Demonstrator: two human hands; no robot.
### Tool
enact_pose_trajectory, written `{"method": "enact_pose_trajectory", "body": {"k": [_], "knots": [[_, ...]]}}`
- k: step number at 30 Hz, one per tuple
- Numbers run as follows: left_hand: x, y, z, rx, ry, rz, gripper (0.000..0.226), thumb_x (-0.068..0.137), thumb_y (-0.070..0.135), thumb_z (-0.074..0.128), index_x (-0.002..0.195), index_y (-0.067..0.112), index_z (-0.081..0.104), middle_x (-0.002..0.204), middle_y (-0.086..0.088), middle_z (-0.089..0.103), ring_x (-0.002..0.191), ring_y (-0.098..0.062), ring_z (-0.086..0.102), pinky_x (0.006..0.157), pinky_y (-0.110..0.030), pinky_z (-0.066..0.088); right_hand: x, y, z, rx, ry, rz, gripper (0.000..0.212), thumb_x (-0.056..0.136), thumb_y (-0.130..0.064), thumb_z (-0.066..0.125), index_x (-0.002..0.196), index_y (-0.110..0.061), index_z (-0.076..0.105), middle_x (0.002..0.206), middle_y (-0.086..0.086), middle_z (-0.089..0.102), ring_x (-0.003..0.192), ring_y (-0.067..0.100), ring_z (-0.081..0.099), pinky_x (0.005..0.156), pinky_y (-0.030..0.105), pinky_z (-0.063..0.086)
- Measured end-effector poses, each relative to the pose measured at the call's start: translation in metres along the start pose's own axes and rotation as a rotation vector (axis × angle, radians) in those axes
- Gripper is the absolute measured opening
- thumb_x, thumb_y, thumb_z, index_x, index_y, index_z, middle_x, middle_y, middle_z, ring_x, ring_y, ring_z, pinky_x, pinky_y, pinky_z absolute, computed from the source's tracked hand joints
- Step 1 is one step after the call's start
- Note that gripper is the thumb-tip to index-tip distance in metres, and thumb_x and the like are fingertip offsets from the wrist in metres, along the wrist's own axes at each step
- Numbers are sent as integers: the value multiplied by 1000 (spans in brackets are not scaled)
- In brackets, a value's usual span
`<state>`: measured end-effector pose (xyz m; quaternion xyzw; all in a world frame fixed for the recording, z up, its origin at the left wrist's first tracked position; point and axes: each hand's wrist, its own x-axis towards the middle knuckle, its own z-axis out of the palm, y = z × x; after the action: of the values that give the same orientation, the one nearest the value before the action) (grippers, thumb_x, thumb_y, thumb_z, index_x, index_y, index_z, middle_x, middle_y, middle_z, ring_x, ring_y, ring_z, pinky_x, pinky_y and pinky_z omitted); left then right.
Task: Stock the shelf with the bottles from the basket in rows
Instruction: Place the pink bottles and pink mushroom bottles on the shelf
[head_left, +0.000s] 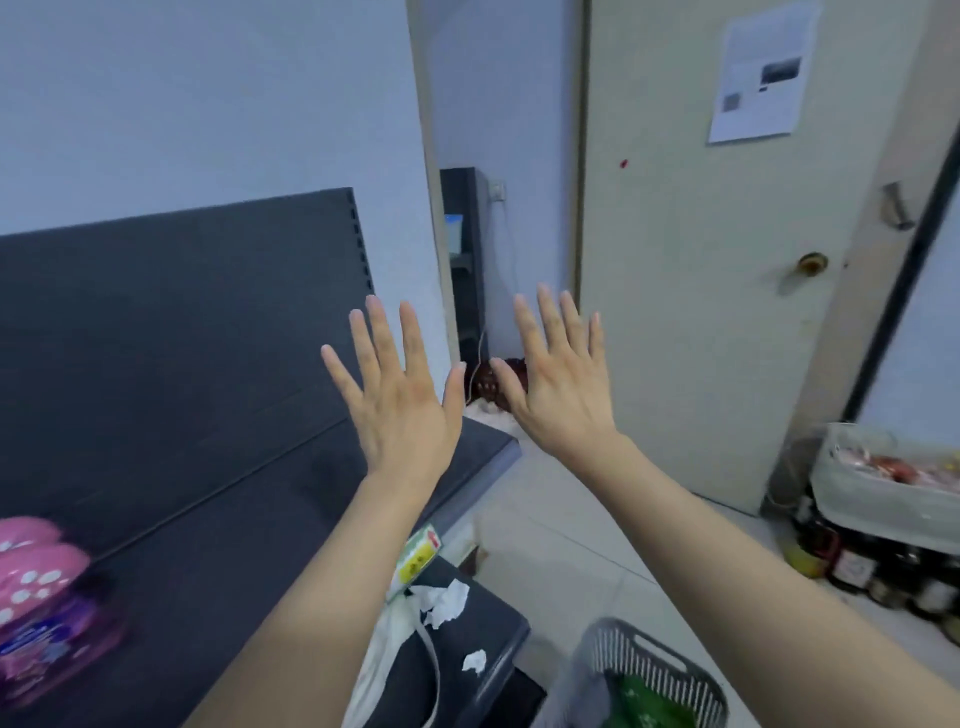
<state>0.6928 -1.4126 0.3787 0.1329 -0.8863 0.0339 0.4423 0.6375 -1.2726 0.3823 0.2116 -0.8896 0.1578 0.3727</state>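
Hovering left hand (402, 410), right hand (563, 397), flat before shelf (234, 519); pack label (36, 644) blurred.

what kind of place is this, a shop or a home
Probably a small shop or stockroom, though it could be a room set up as one: dark slotted retail shelving, pink packaged goods on it, and a plastic basket beside it.

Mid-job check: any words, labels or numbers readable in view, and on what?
No text reads clearly.
Paper sheet on the door: print too blurred.
Pink packs on the shelf: lettering blurred.
Green-and-yellow tag at the shelf edge: too small.
Green item in the basket: markings blurred.
Jars on the floor: labels too small.
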Motion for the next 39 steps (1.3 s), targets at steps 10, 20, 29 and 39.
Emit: {"method": "enact_pose_trajectory", "body": {"k": [10, 20, 29, 39], "knots": [[-57, 160, 109, -117, -207, 51, 72, 95, 50, 32, 150, 9, 9, 156, -20, 4, 145, -34, 2, 111, -55, -8, -74, 170, 58, 9, -242, 156, 65, 94, -50, 31, 147, -14, 21, 155, 13, 19, 143, 32, 14, 115, 51, 7], [-194, 199, 213, -77, -583, 76, 72, 91, 49, 38, 147, 6, 22, 153, -23, 18, 142, -34, 9, 112, -54, -3, -200, 233, 163, 59, -691, 303, 80, 83, -59, 6, 149, -15, 10, 157, 12, 11, 144, 32, 8, 115, 48, 5], [-346, 192, 295, -47, -995, -54, 75, 91, 57, 21, 142, 4, 34, 149, -22, 31, 139, -35, 25, 112, -55, 10, -323, 243, 262, 64, -1044, 368, 70, 95, -53, 26, 149, -16, -1, 158, 10, 0, 145, 27, -1, 117, 45, 0], [-510, 178, 354, -83, -1389, -476, 93, 82, 63, 9, 142, -5, 28, 147, -27, 30, 137, -39, 31, 109, -55, 26, -456, 224, 371, 75, -1315, 461, 64, 95, -49, 33, 144, -10, 22, 144, 14, 35, 133, 29, 32, 111, 42, 26]]}}
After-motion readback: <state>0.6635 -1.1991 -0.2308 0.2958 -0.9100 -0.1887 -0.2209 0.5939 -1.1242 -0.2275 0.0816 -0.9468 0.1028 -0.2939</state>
